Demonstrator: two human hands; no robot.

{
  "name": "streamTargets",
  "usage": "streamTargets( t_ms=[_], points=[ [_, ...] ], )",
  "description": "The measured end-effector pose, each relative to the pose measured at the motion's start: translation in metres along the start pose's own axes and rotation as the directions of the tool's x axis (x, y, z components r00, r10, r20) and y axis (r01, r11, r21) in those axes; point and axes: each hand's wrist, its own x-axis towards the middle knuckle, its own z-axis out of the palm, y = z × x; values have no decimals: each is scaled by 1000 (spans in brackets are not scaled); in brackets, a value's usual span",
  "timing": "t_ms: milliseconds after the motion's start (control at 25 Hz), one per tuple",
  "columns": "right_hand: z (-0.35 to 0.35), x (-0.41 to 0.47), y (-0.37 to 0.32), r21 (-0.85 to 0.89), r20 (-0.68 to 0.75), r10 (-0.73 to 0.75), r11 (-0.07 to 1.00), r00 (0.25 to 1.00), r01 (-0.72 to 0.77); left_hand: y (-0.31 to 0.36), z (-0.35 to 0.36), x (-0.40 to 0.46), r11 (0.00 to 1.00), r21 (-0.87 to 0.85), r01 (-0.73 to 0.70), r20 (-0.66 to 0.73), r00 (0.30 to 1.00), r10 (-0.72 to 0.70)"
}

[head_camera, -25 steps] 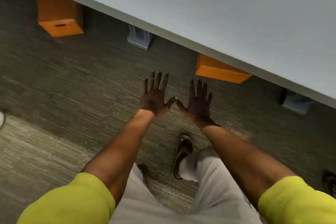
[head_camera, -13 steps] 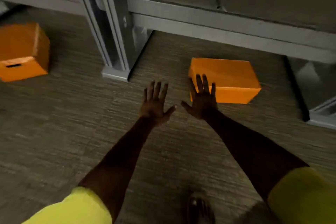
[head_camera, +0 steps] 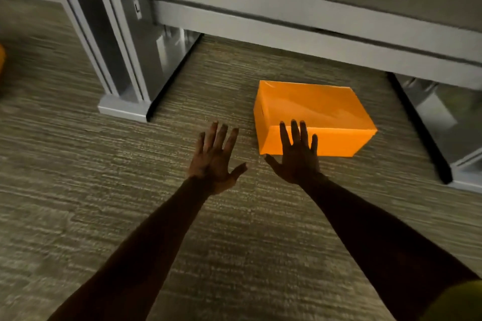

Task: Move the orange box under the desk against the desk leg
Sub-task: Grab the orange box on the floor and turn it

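Both hands reach forward under the desk with fingers spread and nothing held: the left hand (head_camera: 212, 161) over bare carpet (head_camera: 78, 190), the right hand (head_camera: 296, 157) overlapping the near face of the orange box (head_camera: 313, 112); contact cannot be told. That box sits just ahead of the right hand, well apart from the desk leg (head_camera: 122, 60) beyond and left of the left hand. The move appears not yet begun.

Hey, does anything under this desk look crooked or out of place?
The orange box sits askew on the carpet, turned at an angle to the rail behind it, and well apart from the desk leg on the left. Both open hands, left hand and right hand, hold nothing. No damage shows.
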Motion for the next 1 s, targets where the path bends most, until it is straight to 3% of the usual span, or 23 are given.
streamTargets(
  t_ms=[120, 280, 520, 760, 880, 1000],
  points=[
    [19, 23, 4, -14, 74, -11, 1000, 997, 12, 0, 29, 1, 1000, 6, -28, 13, 1000, 27],
    [26, 65, -4, -40, 29, 11, 999, 1000, -9, -6, 54, 11, 995, 39, -89, 11, 996, 88],
    [51, 82, -6, -138, 159, -43, 988, 986, 66, -4, 66, 15, 996, 29, -83, 44, 996, 82],
    [61, 40, 24, -133, 84, -106, 984, 991, 117, -4, 69, 17, 994, 26, -104, 49, 993, 103],
    [62, 0, 54, -127, 61, -215, 967, 975, 221, -3, 66, 28, 988, 72, -138, 32, 990, 136],
    [60, -30, 84, 14, -55, -297, 954, 953, 298, 9, 59, 53, 977, 85, -196, -8, 980, 198]
  ],
)
